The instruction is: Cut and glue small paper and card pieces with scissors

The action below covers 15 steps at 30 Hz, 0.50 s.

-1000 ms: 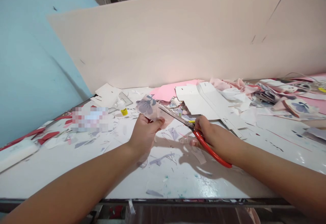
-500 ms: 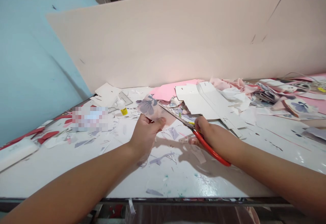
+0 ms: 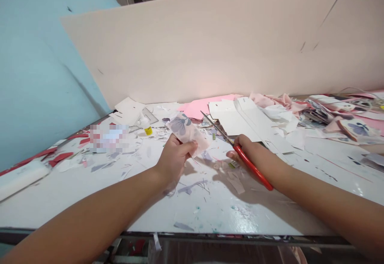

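Note:
My left hand (image 3: 175, 156) pinches a pale pink piece of fabric with a grey-blue flower print (image 3: 186, 130), thumb on its near face. Whether the piece is backed with anything, I cannot tell. In my right hand (image 3: 250, 154) is a pair of scissors with red handles (image 3: 252, 167). Their blades point up and to the left, a short way right of the fabric and apart from it. My fingers hide part of the handles. Small scraps (image 3: 192, 187) lie on the white table below both hands.
A small white bottle with a yellow label (image 3: 147, 128) stands behind my left hand. White card sheets (image 3: 240, 118) and pink sheet material (image 3: 198, 106) lie at the back. Cloth and flower-print pieces (image 3: 357, 130) pile up at right; red scraps (image 3: 61, 159) lie left. A pale board (image 3: 192, 48) rises behind.
The scissors have come away from the fabric's edge, and my right hand has shifted slightly right. My left hand still holds the fabric, now turned a little. The camera view has shifted slightly.

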Available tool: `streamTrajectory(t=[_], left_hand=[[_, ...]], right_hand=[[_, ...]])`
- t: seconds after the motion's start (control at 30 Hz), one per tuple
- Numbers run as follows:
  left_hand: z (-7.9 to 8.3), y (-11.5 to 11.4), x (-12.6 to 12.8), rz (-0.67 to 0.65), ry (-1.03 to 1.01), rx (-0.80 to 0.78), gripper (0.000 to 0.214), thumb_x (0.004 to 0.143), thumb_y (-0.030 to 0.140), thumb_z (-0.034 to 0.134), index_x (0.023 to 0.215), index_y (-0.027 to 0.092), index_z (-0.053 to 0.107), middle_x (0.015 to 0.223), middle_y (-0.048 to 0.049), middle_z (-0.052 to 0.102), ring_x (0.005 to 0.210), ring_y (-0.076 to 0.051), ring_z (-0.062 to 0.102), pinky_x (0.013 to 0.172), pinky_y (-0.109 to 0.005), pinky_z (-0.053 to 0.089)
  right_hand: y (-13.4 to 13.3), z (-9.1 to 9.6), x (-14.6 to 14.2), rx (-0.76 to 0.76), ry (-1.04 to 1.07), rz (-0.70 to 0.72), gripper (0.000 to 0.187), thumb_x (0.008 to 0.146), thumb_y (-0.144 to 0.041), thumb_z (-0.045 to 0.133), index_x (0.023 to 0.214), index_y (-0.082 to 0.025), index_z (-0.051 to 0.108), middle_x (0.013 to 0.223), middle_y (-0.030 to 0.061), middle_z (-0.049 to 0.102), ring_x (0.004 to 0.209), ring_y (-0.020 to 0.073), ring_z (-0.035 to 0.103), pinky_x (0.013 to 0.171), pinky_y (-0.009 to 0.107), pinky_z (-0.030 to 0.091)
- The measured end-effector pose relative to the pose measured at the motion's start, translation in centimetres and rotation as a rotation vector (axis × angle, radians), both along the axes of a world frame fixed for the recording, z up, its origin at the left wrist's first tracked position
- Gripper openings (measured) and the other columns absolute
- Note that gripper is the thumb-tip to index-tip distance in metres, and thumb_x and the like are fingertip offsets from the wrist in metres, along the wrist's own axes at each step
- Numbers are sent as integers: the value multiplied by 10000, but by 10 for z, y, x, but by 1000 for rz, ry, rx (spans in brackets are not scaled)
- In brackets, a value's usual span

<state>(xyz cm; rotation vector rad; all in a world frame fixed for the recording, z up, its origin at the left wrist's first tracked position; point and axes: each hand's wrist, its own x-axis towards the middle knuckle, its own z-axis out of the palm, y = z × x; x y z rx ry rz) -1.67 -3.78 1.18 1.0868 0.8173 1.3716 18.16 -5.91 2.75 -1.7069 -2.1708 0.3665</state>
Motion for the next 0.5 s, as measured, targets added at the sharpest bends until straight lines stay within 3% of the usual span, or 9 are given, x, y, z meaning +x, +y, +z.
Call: streamTrajectory(t=[0.23,0.4,0.5], left_hand=[[-2,2,0,73,2,-38,136,646,199,618,676,189,485,527,64,406,498,-68,407,512,-207,362],[-1,1,-1,59,66,-171,150,684,281,614,780,219,517,618,40,480,564,-116,497,514,-255,423],[-3,1,-1,45,126,-73,186,688,296,636,813,199,539,655,24,514,574,-98,506,551,-246,440]], right_hand=[[20,-11,16,43,-232,-156,229,789,-453,415,767,-231,369,627,25,581,495,184,527,417,243,312],[21,-11,19,46,-251,-131,210,787,-413,414,840,-211,398,647,31,577,500,177,517,420,250,317],[20,-5,17,154,-289,-169,221,792,-408,416,854,-197,432,766,75,600,634,220,559,467,276,356]])
